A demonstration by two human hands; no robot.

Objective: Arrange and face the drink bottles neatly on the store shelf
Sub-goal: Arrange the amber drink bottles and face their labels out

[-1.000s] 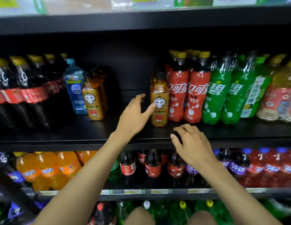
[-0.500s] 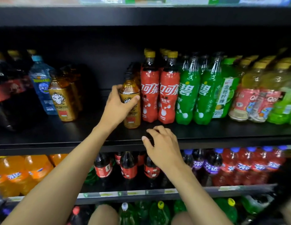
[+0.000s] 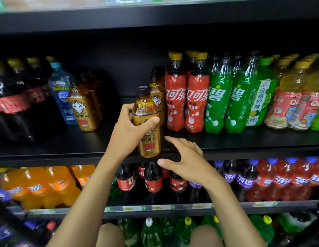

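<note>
amber-gold with a black cap, the energy drink bottle (image 3: pixel 146 122) is gripped by the left hand (image 3: pixel 130 132), thumb across its label and fingers curled round its left side. it is at the very front edge of the middle shelf (image 3: pixel 66 148), just in front of a matching bottle (image 3: pixel 157 97) and left of the red cola bottles (image 3: pixel 174 104). whether its base rests on the lip or hangs clear of it, i cannot tell. the right hand (image 3: pixel 187 163) holds nothing. its fingers are spread and loosely bent, hovering just beside the bottle's foot.

the step in hand looks like placing or facing this one bottle. a second cluster of gold bottles (image 3: pixel 84 111) stands well apart to the left, beside a blue water bottle (image 3: pixel 60 93), with bare shelf between. the next move likely calls for choosing a group, then setting the bottle upright, label out and flush with the front row, without nudging the colas.

the shelf is black board with a dark back panel. green soda bottles (image 3: pixel 219 100) and yellow-capped teas (image 3: pixel 288 104) run to the right. orange soda (image 3: pixel 39 186) fills the tier below, in a store aisle.
</note>
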